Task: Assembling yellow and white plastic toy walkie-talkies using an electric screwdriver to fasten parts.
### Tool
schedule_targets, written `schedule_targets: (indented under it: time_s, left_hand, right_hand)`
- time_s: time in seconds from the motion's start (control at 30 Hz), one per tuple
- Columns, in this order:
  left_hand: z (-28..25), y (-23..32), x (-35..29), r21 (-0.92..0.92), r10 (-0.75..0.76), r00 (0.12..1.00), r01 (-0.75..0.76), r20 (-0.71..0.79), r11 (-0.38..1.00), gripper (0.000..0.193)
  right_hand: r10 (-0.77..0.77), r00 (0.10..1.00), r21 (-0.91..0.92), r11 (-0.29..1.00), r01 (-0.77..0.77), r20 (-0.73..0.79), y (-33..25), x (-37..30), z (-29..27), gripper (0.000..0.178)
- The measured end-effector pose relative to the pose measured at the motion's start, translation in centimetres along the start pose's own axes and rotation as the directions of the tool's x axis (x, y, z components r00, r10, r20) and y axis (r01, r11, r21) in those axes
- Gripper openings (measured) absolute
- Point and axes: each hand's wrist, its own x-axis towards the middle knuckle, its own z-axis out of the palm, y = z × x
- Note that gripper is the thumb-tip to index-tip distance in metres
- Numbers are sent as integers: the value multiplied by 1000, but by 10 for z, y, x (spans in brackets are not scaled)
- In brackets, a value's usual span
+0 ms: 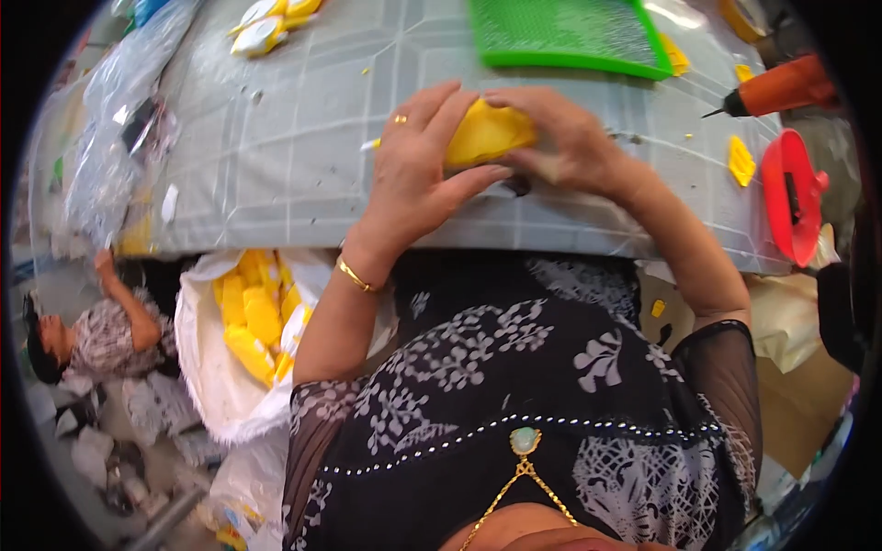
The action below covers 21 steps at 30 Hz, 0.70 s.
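Both my hands are wrapped around a smooth yellow plastic piece point(491, 133), rounded like a casing, just above the grey table covering. My left hand point(413, 170) grips its left side, with the thumb along the near edge. A small white tip point(370, 144) pokes out beyond that hand. From the right, my right hand point(574, 142) holds the same piece, fingers over the top and thumb below. Much of the piece is hidden by my fingers. Under the hands is a small dark object point(517, 186) that I cannot make out.
A green tray point(579, 62) of small shiny pieces lies at the far side. On the right are an orange power screwdriver point(781, 87), a yellow part point(740, 161) and a red container point(792, 197). Yellow-and-white parts point(266, 26) lie far left. A white sack point(207, 367) holds yellow parts; another person point(115, 331) is beyond.
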Motion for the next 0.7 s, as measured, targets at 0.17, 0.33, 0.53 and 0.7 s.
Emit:
schedule_targets:
  time_s: [0.17,0.33,0.53,0.7]
  left_hand:
    - [13,-15,-9,-46,-45,997,48,59,998,54]
    - [16,-15,-10,-9,-33,999,33,17,999,57]
    - [25,-16,-6,37,-1,1000,2,-26,999,56]
    - [28,-14,-4,88,30,998,-25,-52,996,56]
  right_hand:
    - [-178,863,-288,957,40,-472,-48,-29,-75,29]
    - [0,315,-89,960,-267,-949,-35,-90,-135,39]
    - [375,583,337,925,-179,-721,-24,-48,-183,54]
    - [422,793,649,759,-45,-439,16,-27,-188,28]
